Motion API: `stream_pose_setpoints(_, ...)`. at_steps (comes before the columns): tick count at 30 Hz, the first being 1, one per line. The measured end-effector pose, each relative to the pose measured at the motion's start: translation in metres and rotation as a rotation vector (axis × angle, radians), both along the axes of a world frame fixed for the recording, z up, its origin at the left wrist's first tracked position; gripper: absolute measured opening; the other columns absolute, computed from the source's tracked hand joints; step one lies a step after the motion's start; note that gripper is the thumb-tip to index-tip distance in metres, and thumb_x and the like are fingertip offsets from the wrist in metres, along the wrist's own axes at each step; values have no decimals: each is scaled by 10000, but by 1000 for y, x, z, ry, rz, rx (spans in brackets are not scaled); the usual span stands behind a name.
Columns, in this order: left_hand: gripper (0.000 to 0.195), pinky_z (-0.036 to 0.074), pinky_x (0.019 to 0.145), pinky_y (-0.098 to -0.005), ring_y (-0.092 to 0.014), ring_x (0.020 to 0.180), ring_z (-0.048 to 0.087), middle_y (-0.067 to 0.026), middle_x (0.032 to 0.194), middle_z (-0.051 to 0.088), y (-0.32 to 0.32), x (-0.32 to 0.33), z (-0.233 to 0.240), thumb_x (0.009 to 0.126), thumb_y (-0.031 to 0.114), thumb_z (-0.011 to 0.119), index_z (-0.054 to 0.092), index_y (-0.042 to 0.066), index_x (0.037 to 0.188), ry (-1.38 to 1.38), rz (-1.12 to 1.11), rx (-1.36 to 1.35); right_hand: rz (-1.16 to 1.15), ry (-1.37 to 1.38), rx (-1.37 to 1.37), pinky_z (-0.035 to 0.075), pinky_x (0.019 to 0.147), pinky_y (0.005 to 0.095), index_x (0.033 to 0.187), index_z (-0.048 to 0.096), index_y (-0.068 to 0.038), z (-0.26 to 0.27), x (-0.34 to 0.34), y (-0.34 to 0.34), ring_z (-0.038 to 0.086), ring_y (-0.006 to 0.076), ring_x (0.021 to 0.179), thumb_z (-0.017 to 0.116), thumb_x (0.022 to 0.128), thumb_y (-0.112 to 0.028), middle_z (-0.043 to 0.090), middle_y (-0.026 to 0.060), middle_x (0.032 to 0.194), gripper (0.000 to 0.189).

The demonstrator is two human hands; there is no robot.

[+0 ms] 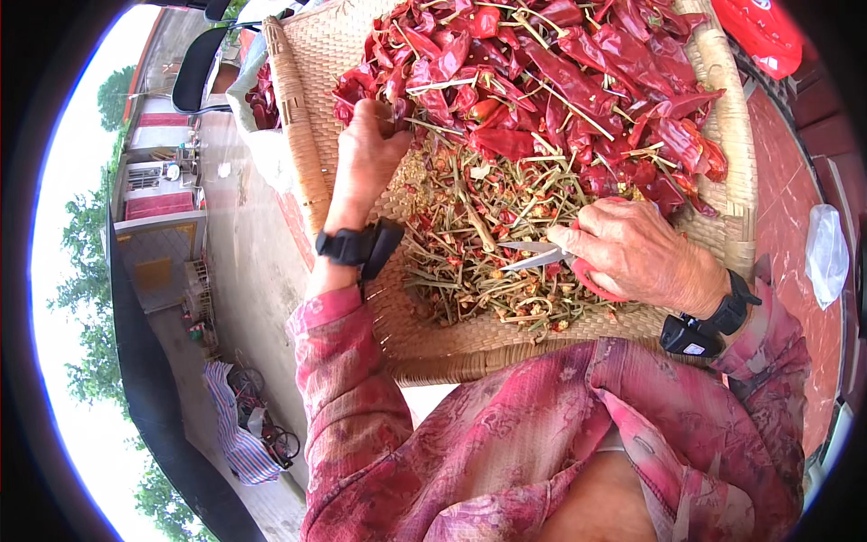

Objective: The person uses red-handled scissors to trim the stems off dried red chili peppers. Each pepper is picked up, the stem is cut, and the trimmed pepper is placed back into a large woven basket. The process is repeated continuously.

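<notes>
My right hand holds a pair of red-handled scissors. Their blades are slightly apart, pointing left over a heap of cut chili stems and bits. At the left side of a pile of dried red chilies, my left hand meets a few of the pods, fingers curled. Its fingertips are largely hidden, so whether a pod is pinched in them is unclear. Both the pile and the cuttings lie in a woven basket tray with a thick rim, close against my body. Many pods carry long pale stems.
Left of the tray stands a pale sack with red chilies inside. A red plastic bag sits at the upper right; a clear plastic bag lies on the reddish tiles. A black chair and a striped cloth are farther left.
</notes>
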State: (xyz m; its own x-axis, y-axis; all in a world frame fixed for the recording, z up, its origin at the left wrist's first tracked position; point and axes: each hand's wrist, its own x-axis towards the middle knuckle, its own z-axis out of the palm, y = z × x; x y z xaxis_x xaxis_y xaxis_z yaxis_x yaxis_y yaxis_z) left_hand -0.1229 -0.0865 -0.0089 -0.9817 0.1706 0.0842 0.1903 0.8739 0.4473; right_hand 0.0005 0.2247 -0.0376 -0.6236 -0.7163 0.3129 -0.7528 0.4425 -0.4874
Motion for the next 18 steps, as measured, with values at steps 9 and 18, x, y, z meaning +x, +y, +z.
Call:
stream_pose_setpoints(9, 328, 558, 700, -310, -194, 752, 623, -89, 918, 589, 22, 83, 27, 834, 14, 482, 501, -40, 1157, -680, 265, 1236, -56, 24, -11, 468, 583, 360, 1065, 601, -54, 6, -1, 3, 576, 246, 704, 658, 754, -108, 521, 87, 754, 320)
stream_pose_setpoints(18, 462, 483, 801, -297, -164, 837, 595, -97, 996, 623, 66, 117, 15, 809, -61, 443, 504, 63, 1250, -684, -34, 1098, -188, -301, -368, 483, 650, 403, 1155, 550, -25, 14, -7, -4, 601, 348, 763, 659, 790, -59, 587, 164, 864, 382)
